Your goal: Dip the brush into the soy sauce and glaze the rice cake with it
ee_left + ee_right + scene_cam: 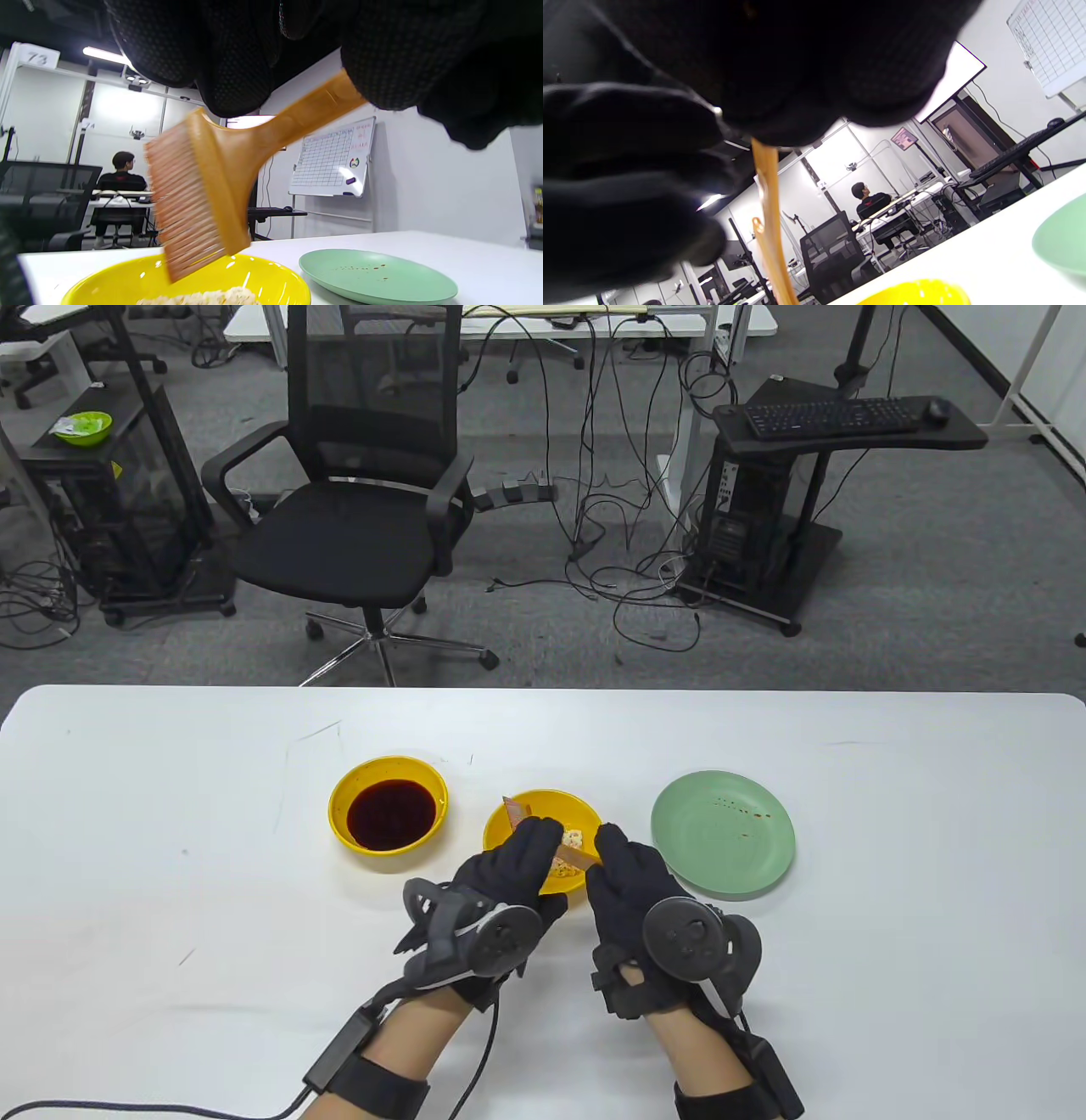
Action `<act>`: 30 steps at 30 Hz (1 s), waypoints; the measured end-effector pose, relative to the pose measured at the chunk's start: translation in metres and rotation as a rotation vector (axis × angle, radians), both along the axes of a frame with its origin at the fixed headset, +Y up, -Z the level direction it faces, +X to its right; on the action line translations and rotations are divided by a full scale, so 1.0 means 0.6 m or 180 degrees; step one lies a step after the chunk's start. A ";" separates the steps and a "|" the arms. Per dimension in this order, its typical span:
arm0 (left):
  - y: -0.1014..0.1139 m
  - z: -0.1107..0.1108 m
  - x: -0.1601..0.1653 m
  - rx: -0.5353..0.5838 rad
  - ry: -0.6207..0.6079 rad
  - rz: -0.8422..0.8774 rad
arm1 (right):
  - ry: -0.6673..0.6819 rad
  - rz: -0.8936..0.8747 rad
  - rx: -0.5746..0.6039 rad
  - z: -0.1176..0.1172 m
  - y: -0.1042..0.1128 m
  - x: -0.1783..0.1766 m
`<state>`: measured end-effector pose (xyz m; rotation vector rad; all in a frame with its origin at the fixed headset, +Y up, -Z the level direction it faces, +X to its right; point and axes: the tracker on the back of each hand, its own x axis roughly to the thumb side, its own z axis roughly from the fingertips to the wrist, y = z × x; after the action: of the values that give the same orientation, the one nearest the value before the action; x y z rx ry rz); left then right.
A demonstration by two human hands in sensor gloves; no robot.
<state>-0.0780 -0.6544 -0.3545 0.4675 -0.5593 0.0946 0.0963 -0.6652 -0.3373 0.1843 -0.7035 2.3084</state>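
At the lower centre of the table view, both gloved hands meet over the yellow bowl holding the rice cake. The brush stands tilted above it, bristles down toward the cake. The right hand grips the handle; the left hand also has fingers on it. The step looks like glazing, or a regrip. The bowl of soy sauce sits left of centre, apart from the brush. Next, the bristles likely need a reload there.

Brush handle end hidden under gloves.
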 end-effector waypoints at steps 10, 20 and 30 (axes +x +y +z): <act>-0.003 -0.010 0.026 0.0560 0.0159 -0.0249 | 0.0189 -0.0312 -0.0141 -0.001 -0.005 -0.007; 0.038 -0.065 -0.155 -0.0012 0.0833 0.0758 | 0.0085 0.0092 -0.0262 -0.015 -0.020 0.014; -0.008 -0.102 -0.310 -0.0609 0.1380 0.2028 | 0.0001 0.0135 -0.0409 -0.029 -0.040 0.024</act>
<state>-0.2641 -0.6595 -0.4155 0.4481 0.0412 0.6346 0.1106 -0.6892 -0.3546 0.1415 -0.5538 2.3849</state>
